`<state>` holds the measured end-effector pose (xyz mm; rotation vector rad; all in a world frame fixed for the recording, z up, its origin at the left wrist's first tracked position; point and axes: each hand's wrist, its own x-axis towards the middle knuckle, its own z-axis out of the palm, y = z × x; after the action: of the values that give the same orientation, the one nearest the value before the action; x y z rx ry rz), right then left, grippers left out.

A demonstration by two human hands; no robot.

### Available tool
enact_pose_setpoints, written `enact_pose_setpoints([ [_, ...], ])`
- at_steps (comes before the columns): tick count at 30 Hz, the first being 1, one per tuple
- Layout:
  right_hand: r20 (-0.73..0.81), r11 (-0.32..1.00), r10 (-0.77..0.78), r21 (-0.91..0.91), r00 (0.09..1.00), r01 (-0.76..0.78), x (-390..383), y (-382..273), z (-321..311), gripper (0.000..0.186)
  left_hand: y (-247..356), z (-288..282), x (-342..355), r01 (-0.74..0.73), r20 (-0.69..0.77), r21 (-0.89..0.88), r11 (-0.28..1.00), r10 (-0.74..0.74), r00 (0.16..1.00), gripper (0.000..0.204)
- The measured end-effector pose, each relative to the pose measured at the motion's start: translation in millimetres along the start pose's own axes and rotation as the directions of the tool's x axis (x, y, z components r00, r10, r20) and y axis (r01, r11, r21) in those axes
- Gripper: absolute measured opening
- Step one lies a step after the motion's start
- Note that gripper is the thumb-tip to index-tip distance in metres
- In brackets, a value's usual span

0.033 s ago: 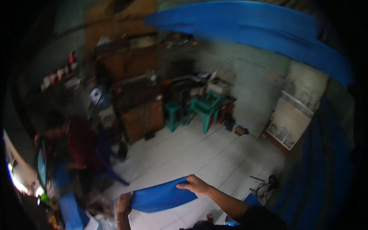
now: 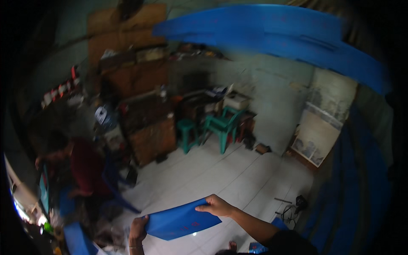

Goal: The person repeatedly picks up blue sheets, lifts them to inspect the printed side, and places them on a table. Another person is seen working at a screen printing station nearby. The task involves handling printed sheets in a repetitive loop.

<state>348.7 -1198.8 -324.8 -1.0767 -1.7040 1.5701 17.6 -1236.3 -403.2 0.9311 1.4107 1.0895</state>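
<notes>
Between my two hands a blue sheet [image 2: 180, 222] is stretched above the white tiled floor. It looks flexible, slightly bowed, with small red marks near its lower edge. My left hand [image 2: 138, 229] pinches its left end, thumb on top. At the upper right corner, my right hand [image 2: 216, 207] grips it with the thumb lying over the face. The fingers behind the sheet are hidden.
On the left a person in a dark red top [image 2: 87, 165] sits on a blue chair [image 2: 121, 197]. A green stool [image 2: 187, 132] and green chair [image 2: 223, 125] stand farther off. Blue sheets [image 2: 263, 27] hang overhead; more blue strips [image 2: 340, 182] line the right. A black cable [image 2: 290, 214] lies on the floor.
My view has shifted slightly, so the room's furniture appears a little lower and farther left. The blue sheet's lower edge has dipped a little; both hands keep their hold.
</notes>
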Motion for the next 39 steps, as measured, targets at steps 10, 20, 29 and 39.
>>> enact_pose_setpoints([
  [10, -0.144, 0.552, -0.553, -0.801, 0.821, 0.231, -91.7, -331.5, -348.2, 0.019, -10.8, 278.0, 71.7, 0.149, 0.421, -0.415, 0.897, 0.044, 0.906, 0.042],
  [20, -0.433, 0.514, -0.858, -0.727, 0.278, 0.455, -309.3, -611.5, -522.4, 0.047, -43.3, 408.1, 80.6, 0.29, 0.412, -0.32, 0.902, -0.144, 0.9, 0.032],
  [29, -0.559, 0.567, -0.824, -0.813, 0.095, 0.131, -409.4, -551.8, -559.9, 0.046, -42.6, 447.5, 107.1, 0.193, 0.527, -0.249, 0.949, -0.034, 0.849, 0.032],
  [39, -0.609, 0.601, -0.794, -0.784, 0.0, 0.158, -408.3, -542.8, -567.4, 0.047, -54.8, 456.6, 77.1, 0.257, 0.563, -0.148, 0.955, -0.132, 0.815, 0.042],
])
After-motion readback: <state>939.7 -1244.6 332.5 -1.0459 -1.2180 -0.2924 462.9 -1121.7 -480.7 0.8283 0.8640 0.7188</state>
